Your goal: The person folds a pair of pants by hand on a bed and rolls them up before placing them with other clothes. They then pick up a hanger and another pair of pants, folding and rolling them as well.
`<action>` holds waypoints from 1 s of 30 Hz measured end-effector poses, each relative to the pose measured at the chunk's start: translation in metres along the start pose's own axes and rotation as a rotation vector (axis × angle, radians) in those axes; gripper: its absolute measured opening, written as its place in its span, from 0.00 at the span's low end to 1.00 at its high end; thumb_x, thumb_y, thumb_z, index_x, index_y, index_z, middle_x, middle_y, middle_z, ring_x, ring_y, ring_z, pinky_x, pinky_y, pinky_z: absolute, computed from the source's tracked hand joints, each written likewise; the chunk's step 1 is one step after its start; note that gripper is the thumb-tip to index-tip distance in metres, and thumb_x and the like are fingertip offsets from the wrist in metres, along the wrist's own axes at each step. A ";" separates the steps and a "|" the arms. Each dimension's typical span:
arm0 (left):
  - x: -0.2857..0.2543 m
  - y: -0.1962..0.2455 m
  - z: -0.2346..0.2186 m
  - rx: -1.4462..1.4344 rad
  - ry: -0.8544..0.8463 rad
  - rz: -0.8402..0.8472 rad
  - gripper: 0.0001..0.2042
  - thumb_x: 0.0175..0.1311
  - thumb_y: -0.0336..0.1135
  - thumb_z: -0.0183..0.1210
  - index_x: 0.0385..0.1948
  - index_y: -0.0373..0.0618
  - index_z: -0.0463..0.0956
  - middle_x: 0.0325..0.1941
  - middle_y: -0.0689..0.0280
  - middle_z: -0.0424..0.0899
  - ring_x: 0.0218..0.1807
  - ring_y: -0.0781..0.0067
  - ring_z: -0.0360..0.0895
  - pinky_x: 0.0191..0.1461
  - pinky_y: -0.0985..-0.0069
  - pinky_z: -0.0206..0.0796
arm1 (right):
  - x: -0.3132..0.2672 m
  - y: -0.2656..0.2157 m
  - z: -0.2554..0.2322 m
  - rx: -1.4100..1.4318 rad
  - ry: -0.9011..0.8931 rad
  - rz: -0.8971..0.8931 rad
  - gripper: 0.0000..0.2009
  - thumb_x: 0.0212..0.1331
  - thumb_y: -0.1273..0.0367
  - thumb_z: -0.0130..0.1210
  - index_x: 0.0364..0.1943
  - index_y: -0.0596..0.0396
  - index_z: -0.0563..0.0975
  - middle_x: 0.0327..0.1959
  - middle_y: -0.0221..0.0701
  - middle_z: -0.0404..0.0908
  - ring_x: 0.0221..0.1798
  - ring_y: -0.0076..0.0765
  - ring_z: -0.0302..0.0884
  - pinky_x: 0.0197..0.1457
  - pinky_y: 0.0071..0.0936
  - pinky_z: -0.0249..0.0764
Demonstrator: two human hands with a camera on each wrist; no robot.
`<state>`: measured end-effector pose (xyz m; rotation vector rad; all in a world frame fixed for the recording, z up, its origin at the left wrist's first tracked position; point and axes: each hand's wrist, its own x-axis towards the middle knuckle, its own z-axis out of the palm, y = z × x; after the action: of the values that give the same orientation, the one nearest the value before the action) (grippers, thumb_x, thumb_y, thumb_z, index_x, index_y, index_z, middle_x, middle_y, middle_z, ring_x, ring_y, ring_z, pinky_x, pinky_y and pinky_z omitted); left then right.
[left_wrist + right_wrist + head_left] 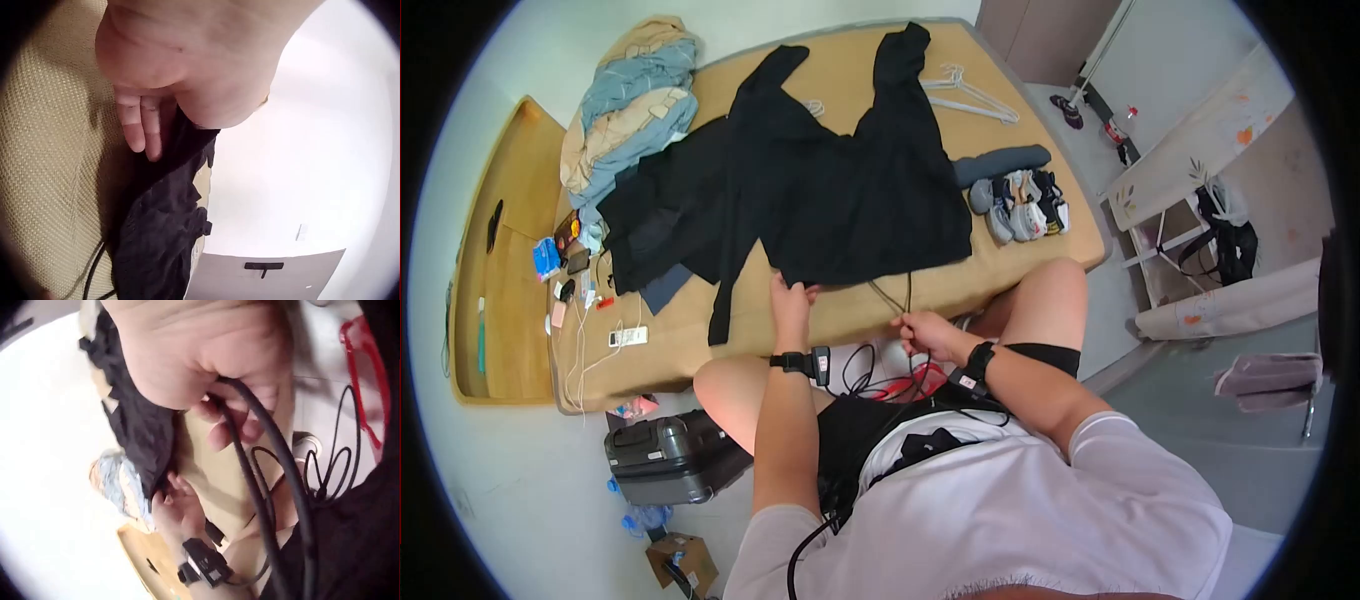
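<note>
We log a bed (840,308) with a tan woven surface across the middle and a light wooden headboard (512,350) at left. The white wall (480,200) runs along the left. We see a brownish panel (1035,35) far right; a white-framed rack (1157,245) with floral cloth (1200,150), right. Floor (1112,325) pale; light bright.

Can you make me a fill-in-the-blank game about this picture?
1. The hand gripping the black cable is the ____ one.
2. The left hand holds the edge of a long-sleeved top coloured ____.
3. The hangers on the bed are coloured ____.
4. In the head view, the suitcase is in the picture's ____ half.

Missing words: right; black; white; left.
</note>
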<state>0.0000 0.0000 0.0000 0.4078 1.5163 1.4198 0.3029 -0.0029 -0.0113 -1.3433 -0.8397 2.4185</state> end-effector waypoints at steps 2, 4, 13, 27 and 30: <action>-0.019 0.003 0.007 0.127 0.110 0.200 0.26 0.67 0.20 0.47 0.68 0.30 0.57 0.53 0.50 0.80 0.32 0.66 0.87 0.32 0.75 0.77 | -0.035 -0.009 -0.006 -0.334 0.141 -0.033 0.13 0.74 0.64 0.39 0.45 0.57 0.74 0.19 0.29 0.74 0.17 0.36 0.77 0.21 0.34 0.75; -0.001 0.016 -0.011 0.124 0.123 0.200 0.25 0.66 0.19 0.46 0.67 0.30 0.58 0.54 0.49 0.81 0.31 0.67 0.86 0.32 0.76 0.76 | -0.047 -0.013 -0.005 -0.488 0.064 0.160 0.15 0.71 0.65 0.41 0.41 0.63 0.77 0.22 0.36 0.82 0.19 0.39 0.81 0.19 0.38 0.75; -0.002 0.038 0.005 0.193 0.092 0.328 0.23 0.66 0.21 0.48 0.65 0.34 0.63 0.45 0.52 0.85 0.30 0.72 0.85 0.34 0.76 0.76 | -0.142 -0.022 -0.006 -1.256 0.059 0.532 0.22 0.67 0.64 0.43 0.23 0.63 0.84 0.22 0.40 0.87 0.19 0.40 0.83 0.24 0.42 0.80; -0.006 0.038 -0.005 0.632 0.178 0.253 0.21 0.61 0.29 0.57 0.57 0.34 0.74 0.38 0.45 0.87 0.35 0.57 0.88 0.41 0.65 0.79 | -0.002 -0.101 -0.084 -0.655 0.907 -0.226 0.31 0.60 0.43 0.62 0.37 0.66 0.82 0.29 0.44 0.85 0.31 0.45 0.86 0.33 0.41 0.81; 0.006 0.027 -0.021 1.203 0.087 0.116 0.22 0.59 0.33 0.59 0.56 0.35 0.77 0.46 0.40 0.86 0.49 0.45 0.86 0.53 0.58 0.78 | 0.016 -0.087 -0.096 -0.469 0.767 -0.249 0.26 0.66 0.50 0.62 0.49 0.61 0.77 0.36 0.36 0.82 0.31 0.34 0.81 0.28 0.31 0.77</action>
<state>-0.0294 -0.0002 0.0183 1.1574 2.3264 0.4389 0.3694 0.1095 -0.0102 -1.9765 -1.2601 1.3614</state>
